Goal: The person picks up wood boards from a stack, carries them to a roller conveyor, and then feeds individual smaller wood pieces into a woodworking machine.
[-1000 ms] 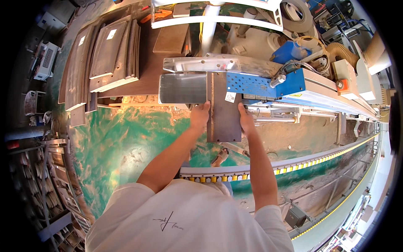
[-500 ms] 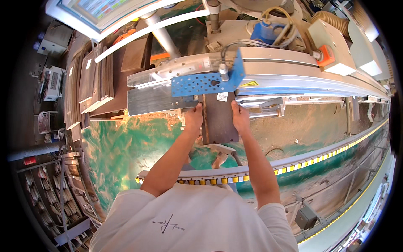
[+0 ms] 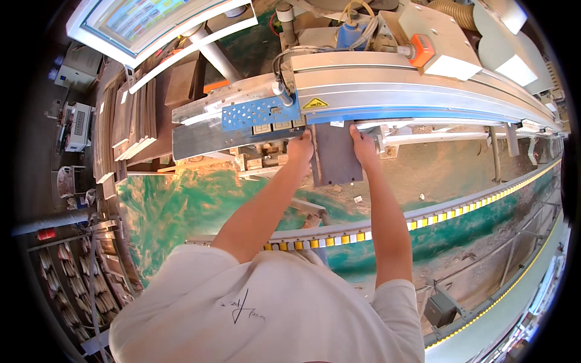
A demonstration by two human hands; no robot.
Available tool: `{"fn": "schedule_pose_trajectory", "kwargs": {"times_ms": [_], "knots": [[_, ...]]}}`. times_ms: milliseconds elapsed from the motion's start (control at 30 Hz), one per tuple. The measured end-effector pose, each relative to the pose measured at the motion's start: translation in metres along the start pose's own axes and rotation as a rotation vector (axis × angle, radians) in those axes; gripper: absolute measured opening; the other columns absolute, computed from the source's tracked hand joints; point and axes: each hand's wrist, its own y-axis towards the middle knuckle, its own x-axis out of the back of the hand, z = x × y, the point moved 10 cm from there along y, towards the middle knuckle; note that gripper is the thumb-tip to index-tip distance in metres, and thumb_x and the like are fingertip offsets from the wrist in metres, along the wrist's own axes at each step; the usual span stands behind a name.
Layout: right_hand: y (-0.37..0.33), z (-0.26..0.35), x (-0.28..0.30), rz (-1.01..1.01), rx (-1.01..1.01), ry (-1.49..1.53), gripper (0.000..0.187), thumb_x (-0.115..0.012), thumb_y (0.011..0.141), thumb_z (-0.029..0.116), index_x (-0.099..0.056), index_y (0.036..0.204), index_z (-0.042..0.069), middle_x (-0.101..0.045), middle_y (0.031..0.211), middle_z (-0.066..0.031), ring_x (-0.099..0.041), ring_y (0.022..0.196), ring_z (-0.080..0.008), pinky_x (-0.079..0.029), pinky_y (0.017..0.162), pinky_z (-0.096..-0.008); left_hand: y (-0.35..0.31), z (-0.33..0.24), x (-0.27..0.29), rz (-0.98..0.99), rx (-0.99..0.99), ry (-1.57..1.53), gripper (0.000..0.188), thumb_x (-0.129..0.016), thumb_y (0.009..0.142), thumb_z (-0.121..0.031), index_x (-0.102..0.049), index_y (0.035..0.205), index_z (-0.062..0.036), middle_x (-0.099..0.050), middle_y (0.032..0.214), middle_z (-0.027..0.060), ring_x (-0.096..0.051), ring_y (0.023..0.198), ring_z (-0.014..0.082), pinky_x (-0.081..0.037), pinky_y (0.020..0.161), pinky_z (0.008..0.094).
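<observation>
A dark brown rectangular board point(image 3: 338, 158) lies level in front of a long machine, with its far end beneath the blue edge of the machine's beam point(image 3: 399, 85). My left hand point(image 3: 301, 148) grips its left edge, thumb on top. On the opposite edge my right hand point(image 3: 364, 148) holds it the same way; the fingers of both hands are hidden below. Only a sliver of the white label point(image 3: 337, 123) shows near the beam. Left of the board are a blue perforated guard point(image 3: 242, 117) and a metal plate point(image 3: 203, 142).
Stacked brown panels point(image 3: 126, 121) stand at the left. A screen point(image 3: 142, 24) hangs at the upper left. Close to my body, a curved rail with yellow and white blocks point(image 3: 330, 241) crosses the view. An orange-faced box point(image 3: 421, 50) is mounted above the beam.
Both hands have carried the board rightward along the machine and farther in, so its label is now mostly covered. The machine has shifted leftward in view as my head moved.
</observation>
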Motion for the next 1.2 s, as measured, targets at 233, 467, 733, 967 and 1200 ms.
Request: {"fn": "schedule_pose_trajectory", "kwargs": {"times_ms": [233, 467, 733, 967, 1200], "knots": [[-0.06, 0.094, 0.075, -0.386, 0.341, -0.174, 0.045, -0.055, 0.1, 0.04, -0.067, 0.118, 0.001, -0.07, 0.113, -0.0228, -0.065, 0.107, -0.04, -0.049, 0.093, -0.0437, 0.033, 0.001, -0.029, 0.226, 0.123, -0.066, 0.048, -0.061, 0.097, -0.048, -0.073, 0.107, -0.0024, -0.073, 0.092, 0.0192, -0.07, 0.079, 0.0335, -0.054, 0.078, 0.0442], [-0.227, -0.022, 0.027, -0.25, 0.096, 0.132, 0.039, -0.057, 0.103, 0.033, -0.067, 0.083, 0.001, -0.065, 0.068, -0.0063, -0.063, 0.065, -0.0129, -0.051, 0.059, -0.0286, -0.018, -0.007, 0.16, 0.471, -0.263, 0.003, 0.037, -0.07, 0.096, -0.036, -0.071, 0.105, 0.0002, -0.068, 0.069, 0.0079, -0.067, 0.066, 0.0166, -0.054, 0.061, 0.0322], [-0.304, 0.054, -0.203, 0.365, -0.023, 0.355, 0.039, -0.061, 0.099, 0.008, -0.054, 0.136, -0.003, -0.07, 0.114, -0.0149, -0.072, 0.093, -0.022, -0.06, 0.076, -0.0325, 0.024, -0.112, 0.67, -0.987, -0.689, 0.482, 0.048, -0.077, 0.081, -0.031, -0.065, 0.121, -0.0074, -0.057, 0.134, 0.019, -0.049, 0.13, 0.0368, -0.042, 0.107, 0.0489], [-0.305, 0.18, -0.371, 0.573, 0.275, 0.018, 0.034, -0.064, 0.098, 0.016, -0.062, 0.126, -0.002, -0.07, 0.106, -0.0121, -0.071, 0.089, -0.0188, -0.059, 0.074, -0.0304, 0.157, -0.16, 0.78, -0.584, -0.267, 0.979, 0.116, -0.07, 0.065, -0.081, -0.032, 0.158, -0.0221, -0.017, 0.167, 0.017, -0.013, 0.152, 0.0471, -0.013, 0.116, 0.0712], [-0.346, 0.253, -0.513, 0.857, 0.274, -0.125, 0.035, -0.061, 0.101, 0.022, -0.062, 0.125, -0.002, -0.072, 0.102, -0.0092, -0.069, 0.087, -0.0148, -0.055, 0.074, -0.0278, 0.114, -0.123, 0.778, -0.699, -0.409, 0.887, 0.117, -0.078, 0.064, -0.07, -0.031, 0.158, -0.0184, -0.025, 0.164, 0.0155, -0.018, 0.15, 0.0467, -0.02, 0.115, 0.0668]]}}
